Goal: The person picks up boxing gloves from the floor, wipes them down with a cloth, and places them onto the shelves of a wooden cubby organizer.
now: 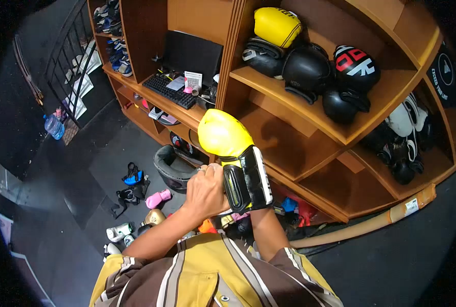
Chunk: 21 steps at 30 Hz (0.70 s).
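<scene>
A yellow boxing glove (224, 134) with a black and white cuff is raised in front of my body, its rounded end pointing up toward the shelves. At the lower left of the cuff, my left hand (206, 190) is closed on its edge, with a ring on one finger. My right forearm (267, 230) runs up to the bottom of the cuff. The right hand itself is hidden by the glove, so its fingers do not show.
Wooden shelves (289, 97) hold a second yellow glove (277, 26) and several black gloves. A desk at left bears a monitor (193, 53) and keyboard (169, 91). Loose gloves and a black bin-like item (174, 169) are on the floor. A cardboard tube (366, 223) lies at right.
</scene>
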Tool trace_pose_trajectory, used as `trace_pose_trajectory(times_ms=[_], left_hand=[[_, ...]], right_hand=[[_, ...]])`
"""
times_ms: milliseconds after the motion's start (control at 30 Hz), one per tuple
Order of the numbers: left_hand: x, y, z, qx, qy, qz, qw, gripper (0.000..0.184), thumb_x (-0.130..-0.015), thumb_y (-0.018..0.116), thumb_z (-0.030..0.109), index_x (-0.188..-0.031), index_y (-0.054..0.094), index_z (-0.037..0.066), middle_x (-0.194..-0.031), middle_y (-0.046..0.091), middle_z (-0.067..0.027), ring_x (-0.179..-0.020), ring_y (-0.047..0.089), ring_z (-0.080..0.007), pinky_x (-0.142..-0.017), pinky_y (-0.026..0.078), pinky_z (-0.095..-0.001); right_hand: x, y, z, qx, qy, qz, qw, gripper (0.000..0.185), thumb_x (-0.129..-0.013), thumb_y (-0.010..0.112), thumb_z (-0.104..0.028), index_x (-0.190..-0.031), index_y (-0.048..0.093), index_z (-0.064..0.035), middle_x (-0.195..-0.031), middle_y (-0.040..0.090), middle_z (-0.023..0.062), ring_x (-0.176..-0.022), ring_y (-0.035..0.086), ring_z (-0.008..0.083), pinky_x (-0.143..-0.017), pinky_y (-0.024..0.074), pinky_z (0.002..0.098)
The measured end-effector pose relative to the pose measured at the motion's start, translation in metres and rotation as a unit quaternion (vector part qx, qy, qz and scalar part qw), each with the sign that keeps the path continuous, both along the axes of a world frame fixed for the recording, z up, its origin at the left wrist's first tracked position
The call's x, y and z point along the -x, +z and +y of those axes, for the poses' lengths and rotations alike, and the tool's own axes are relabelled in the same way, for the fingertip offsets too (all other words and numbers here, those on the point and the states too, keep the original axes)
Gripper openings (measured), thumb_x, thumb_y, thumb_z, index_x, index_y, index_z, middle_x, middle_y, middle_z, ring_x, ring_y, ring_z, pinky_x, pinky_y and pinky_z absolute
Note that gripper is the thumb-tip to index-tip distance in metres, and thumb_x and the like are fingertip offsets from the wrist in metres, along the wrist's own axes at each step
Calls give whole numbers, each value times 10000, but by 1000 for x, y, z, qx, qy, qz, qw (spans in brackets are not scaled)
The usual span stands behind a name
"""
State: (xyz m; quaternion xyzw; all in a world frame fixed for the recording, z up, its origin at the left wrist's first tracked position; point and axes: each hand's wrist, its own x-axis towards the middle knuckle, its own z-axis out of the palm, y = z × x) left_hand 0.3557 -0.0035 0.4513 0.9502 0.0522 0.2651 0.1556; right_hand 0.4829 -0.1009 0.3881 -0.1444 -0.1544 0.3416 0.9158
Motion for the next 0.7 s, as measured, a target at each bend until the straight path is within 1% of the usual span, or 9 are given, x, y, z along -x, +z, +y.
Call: trace_pose_trajectory(times_ms=[100, 267, 367, 400, 500, 533, 633, 667, 700], left_hand=[[1, -6, -3, -33, 6, -13, 999, 599, -698, 712, 442, -934, 555, -85, -825, 603, -230, -716, 642, -359, -638, 540, -402], [-4, -18, -16, 0, 19, 1, 1000, 600, -701, 720, 475, -925, 566, -60, -768, 595, -220, -673, 641, -361, -596, 542, -410], [-2, -9, -17, 33, 17, 21, 999, 594, -690, 741, 471, -937, 571, -42, -758, 592, -215, -662, 637, -369, -584, 539, -420], [-3, -12, -15, 52, -3, -5, 999, 630, -668, 764, 477, -978, 579, -39, -761, 599, -230, -657, 634, -383, -577, 537, -437], [0, -14, -24, 103, -9, 16, 994, 657, -659, 771, 477, -1023, 586, -38, -758, 606, -248, -679, 638, -395, -588, 536, -456], [2, -10, -30, 129, 1, 29, 991, 583, -680, 757, 443, -1009, 619, -19, -766, 618, -253, -691, 639, -408, -597, 534, -473], [-9, -14, -26, 106, -18, 62, 992, 441, -710, 733, 377, -936, 649, 6, -782, 628, -242, -690, 640, -410, -593, 529, -482], [-13, -19, -27, 112, -12, 46, 993, 304, -736, 690, 302, -858, 661, 24, -755, 636, -227, -654, 638, -404, -577, 526, -482], [-16, -26, -29, 109, -27, 47, 993, 268, -732, 677, 280, -820, 644, 29, -730, 627, -229, -644, 630, -407, -569, 517, -484]], right_hand=[[-3, 3, 0, 1, -1, -3, 1000, 324, -935, 606, -149, -1219, 557, 0, -1163, 627, 130, -1073, 595, 272, -960, 507, 416], [-9, 9, -1, 2, -5, -7, 1000, 326, -937, 600, -147, -1225, 554, 1, -1171, 623, 132, -1081, 591, 273, -963, 504, 415], [-10, 9, -5, 5, -6, -4, 1000, 328, -939, 596, -145, -1228, 552, 1, -1175, 621, 134, -1085, 589, 274, -965, 502, 414], [-10, 10, -7, 7, -5, -6, 1000, 328, -939, 595, -145, -1229, 551, 2, -1177, 620, 134, -1087, 588, 274, -966, 502, 414], [-9, 11, -10, 11, -3, -5, 1000, 329, -941, 591, -144, -1233, 549, 2, -1181, 617, 135, -1091, 586, 275, -968, 500, 413], [-10, 10, -10, 13, -5, -6, 1000, 330, -941, 590, -144, -1234, 549, 3, -1183, 617, 136, -1093, 585, 275, -968, 499, 413], [-13, 9, -6, 14, -17, -11, 1000, 331, -943, 587, -142, -1237, 547, 3, -1187, 614, 137, -1097, 583, 276, -970, 497, 412], [-14, 9, -5, 15, -18, -12, 1000, 331, -943, 585, -142, -1238, 546, 4, -1189, 613, 138, -1099, 582, 276, -971, 497, 412], [-16, 9, -5, 16, -19, -14, 1000, 332, -944, 584, -142, -1239, 546, 4, -1190, 613, 138, -1100, 581, 276, -971, 496, 412]])
